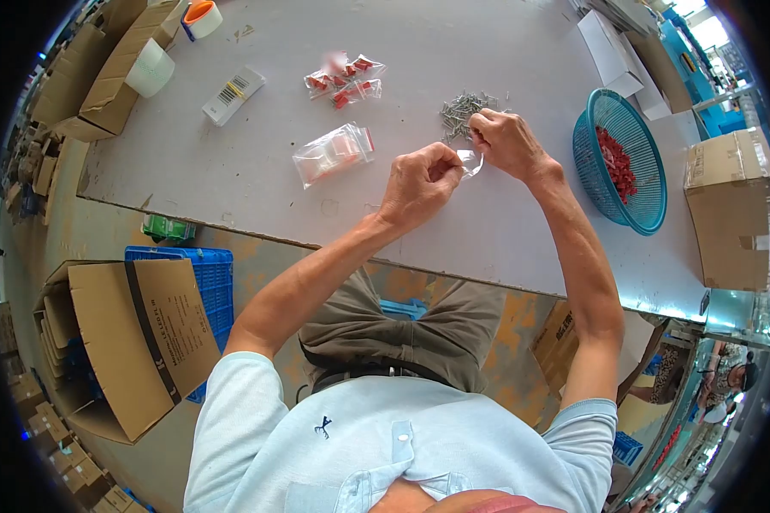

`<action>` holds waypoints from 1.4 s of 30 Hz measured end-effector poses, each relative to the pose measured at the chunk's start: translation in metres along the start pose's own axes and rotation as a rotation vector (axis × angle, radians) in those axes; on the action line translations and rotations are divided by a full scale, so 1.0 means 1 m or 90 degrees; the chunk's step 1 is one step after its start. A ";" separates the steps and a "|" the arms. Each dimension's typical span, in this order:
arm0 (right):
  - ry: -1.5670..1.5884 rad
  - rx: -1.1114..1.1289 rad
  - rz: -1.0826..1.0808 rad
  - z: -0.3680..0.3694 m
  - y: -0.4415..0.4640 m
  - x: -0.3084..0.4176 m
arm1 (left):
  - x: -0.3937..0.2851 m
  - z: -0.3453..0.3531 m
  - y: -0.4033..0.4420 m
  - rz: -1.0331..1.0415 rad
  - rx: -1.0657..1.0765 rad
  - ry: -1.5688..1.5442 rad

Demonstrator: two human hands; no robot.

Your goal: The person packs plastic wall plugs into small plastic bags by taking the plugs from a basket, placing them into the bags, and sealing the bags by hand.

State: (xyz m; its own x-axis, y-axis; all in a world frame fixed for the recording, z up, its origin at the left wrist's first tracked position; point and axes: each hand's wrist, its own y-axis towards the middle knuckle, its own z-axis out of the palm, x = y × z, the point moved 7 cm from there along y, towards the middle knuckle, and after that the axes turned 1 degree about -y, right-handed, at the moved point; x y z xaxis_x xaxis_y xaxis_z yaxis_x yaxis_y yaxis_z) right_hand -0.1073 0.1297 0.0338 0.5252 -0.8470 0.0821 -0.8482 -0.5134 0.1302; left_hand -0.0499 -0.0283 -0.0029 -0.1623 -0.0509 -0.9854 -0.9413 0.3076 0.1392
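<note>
My left hand (421, 181) is closed in a pinch on a small clear plastic bag (470, 162), which sticks out toward my other hand. My right hand (512, 144) has its fingers pressed together at the near edge of a pile of small grey screws (464, 109); whatever lies between its fingertips is hidden. To the left of my left hand lies a stack of clear zip bags (334, 156) with red edges. Beyond that stack are several filled bags (344, 81) with red pieces inside.
A blue-green basket (583, 162) of red plastic pieces (618, 164) stands right of my right arm, beside a cardboard box (727, 205). Farther left on the table (257, 175) are a labelled white packet (233, 96), tape rolls (151, 68) and an open carton (111, 103).
</note>
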 end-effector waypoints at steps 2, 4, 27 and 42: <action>-0.014 0.044 0.020 0.000 0.001 0.000 | 0.001 0.000 0.000 0.006 -0.002 0.001; -0.016 0.059 0.031 0.002 0.003 -0.001 | 0.001 0.000 0.000 0.012 -0.004 0.003; 0.197 -0.139 0.114 -0.016 -0.020 -0.015 | -0.006 -0.011 0.000 0.026 -0.080 0.031; 0.983 -0.223 0.333 0.022 -0.076 0.044 | -0.014 -0.016 -0.003 0.069 -0.142 0.101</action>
State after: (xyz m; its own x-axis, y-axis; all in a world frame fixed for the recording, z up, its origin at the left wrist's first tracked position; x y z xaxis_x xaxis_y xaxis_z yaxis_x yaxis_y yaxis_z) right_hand -0.0215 0.1286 0.0055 -0.0415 0.1278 0.9909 -0.9991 -0.0040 -0.0413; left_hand -0.0495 -0.0434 0.0116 -0.2925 -0.1820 -0.9388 -0.9551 0.1031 0.2776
